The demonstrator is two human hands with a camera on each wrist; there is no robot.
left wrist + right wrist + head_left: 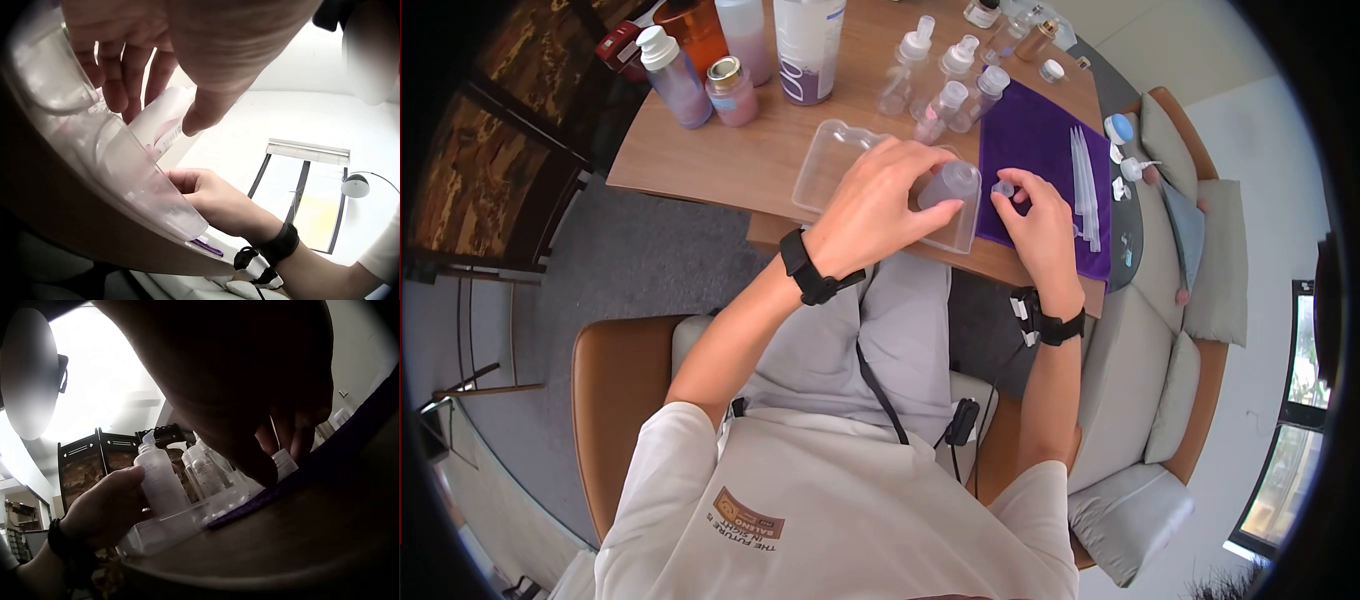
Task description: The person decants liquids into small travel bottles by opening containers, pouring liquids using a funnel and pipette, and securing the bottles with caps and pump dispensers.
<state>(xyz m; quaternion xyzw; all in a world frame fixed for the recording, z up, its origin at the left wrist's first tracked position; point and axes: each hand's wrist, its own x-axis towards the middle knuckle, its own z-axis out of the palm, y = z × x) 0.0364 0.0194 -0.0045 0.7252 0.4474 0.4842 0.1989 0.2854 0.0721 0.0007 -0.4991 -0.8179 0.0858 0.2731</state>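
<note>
Left hand [880,200]: fingers and thumb curled round a translucent plastic bottle [950,187], held roughly upright at the clear, shallow plastic tray [818,170]. Base contact with tray floor: cannot tell. Right hand [1038,225]: thumb and fingers pinch a small, clear, round plastic cap [1002,188] above the near-left part of the purple cloth [1028,125], just right of the bottle. Slim translucent plastic droppers [1085,190] lie on the cloth, right of the right hand. Beyond the left hand: small clear bottles with white tops [941,110]. Farther left of it: pink jar with gold lid [732,92], near a white-topped pump bottle [675,85].
</note>
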